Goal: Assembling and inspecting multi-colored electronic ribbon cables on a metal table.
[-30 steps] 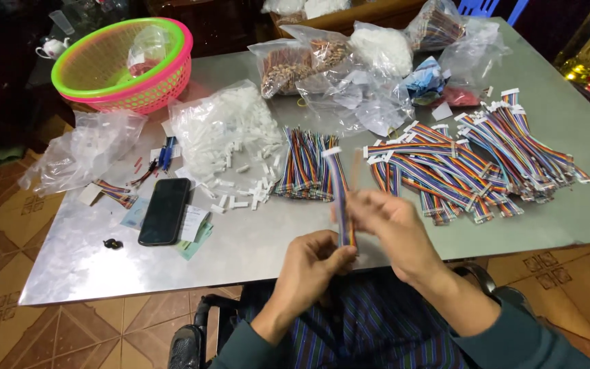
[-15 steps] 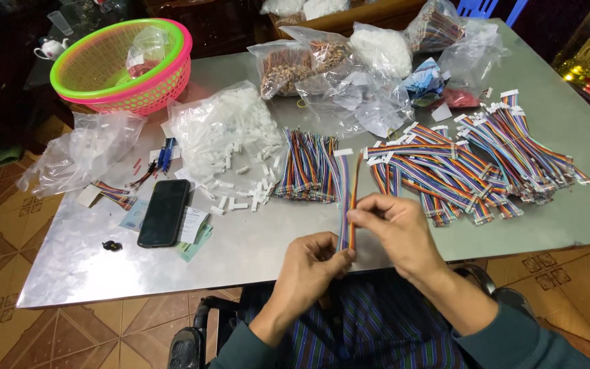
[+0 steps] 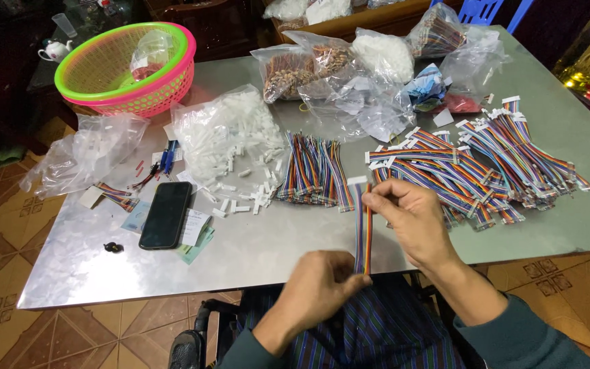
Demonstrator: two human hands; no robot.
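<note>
A rainbow ribbon cable [image 3: 362, 229] with a white connector at its far end is stretched upright between my hands above the table's near edge. My left hand [image 3: 322, 280] pinches its lower end. My right hand [image 3: 408, 219] pinches it near the top, just below the connector. Behind it lies a bundle of loose coloured wires [image 3: 314, 171]. To the right is a big pile of finished ribbon cables [image 3: 472, 164]. White plastic connectors [image 3: 237, 181] spill from a clear bag [image 3: 230, 133] on the left.
On the grey metal table [image 3: 274, 239] lie a black phone [image 3: 166, 214] with paper slips, an empty clear bag [image 3: 83, 154], and several bags of parts [image 3: 349, 68] at the back. A green-and-pink basket [image 3: 128, 68] stands far left. Tiled floor lies below.
The cable has turned from a tilt to upright and sunk slightly. My right hand slid up toward its connector end while my left kept the lower end.
</note>
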